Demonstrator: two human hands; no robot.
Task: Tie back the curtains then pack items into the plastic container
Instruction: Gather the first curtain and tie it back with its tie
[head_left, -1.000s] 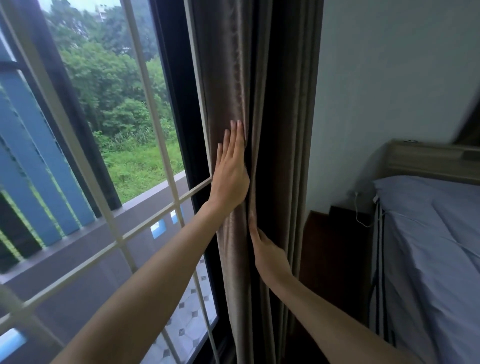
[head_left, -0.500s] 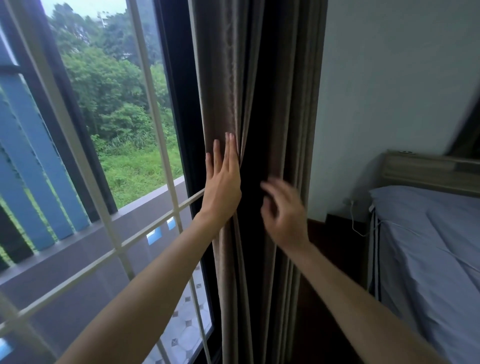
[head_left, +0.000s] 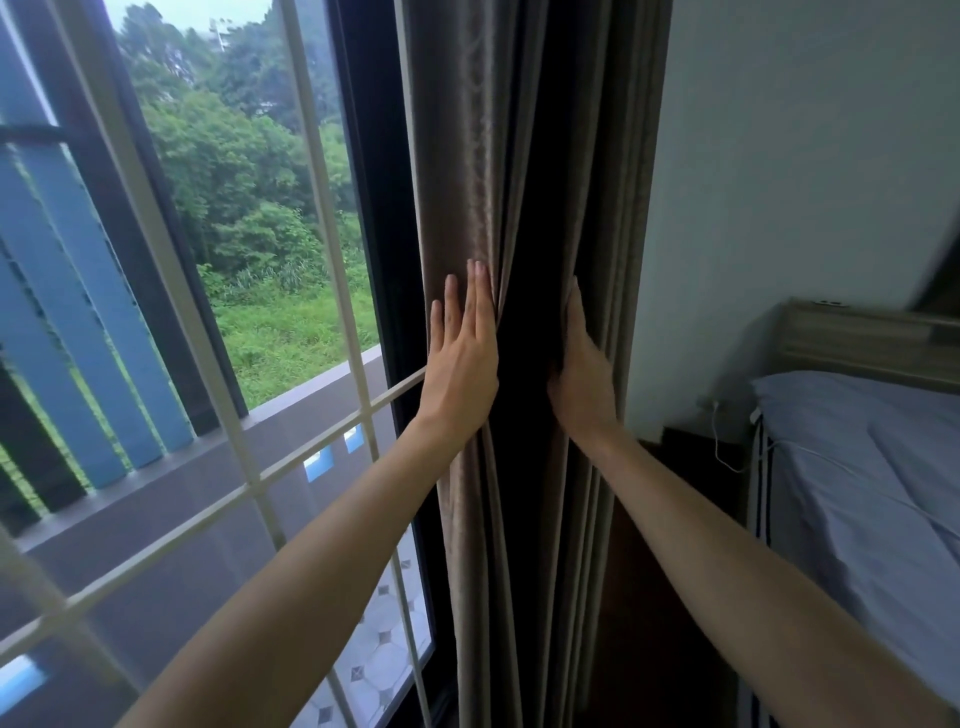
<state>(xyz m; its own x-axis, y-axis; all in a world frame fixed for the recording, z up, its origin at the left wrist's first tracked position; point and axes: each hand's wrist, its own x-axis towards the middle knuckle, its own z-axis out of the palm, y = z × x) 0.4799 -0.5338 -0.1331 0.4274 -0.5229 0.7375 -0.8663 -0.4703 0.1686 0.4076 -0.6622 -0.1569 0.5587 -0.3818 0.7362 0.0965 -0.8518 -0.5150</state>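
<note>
A brown-grey curtain (head_left: 524, 156) hangs gathered in folds between the window and the wall. My left hand (head_left: 460, 358) lies flat against its left folds, fingers straight and pointing up. My right hand (head_left: 584, 374) presses on the right folds, thumb up, its fingers tucked behind the fabric and hidden. A dark gap of folds lies between the two hands. No tie-back and no plastic container are in view.
A window with white bars (head_left: 322, 208) and a black frame fills the left side. A bed with a blue-grey sheet (head_left: 857, 467) stands at the right under a wooden headboard (head_left: 857, 338). A dark bedside cabinet (head_left: 691, 457) with a white cable sits between curtain and bed.
My right hand rose from low in the folds, lifted free, and now presses the right side of the curtain. My left hand slid slightly lower on the left folds.
</note>
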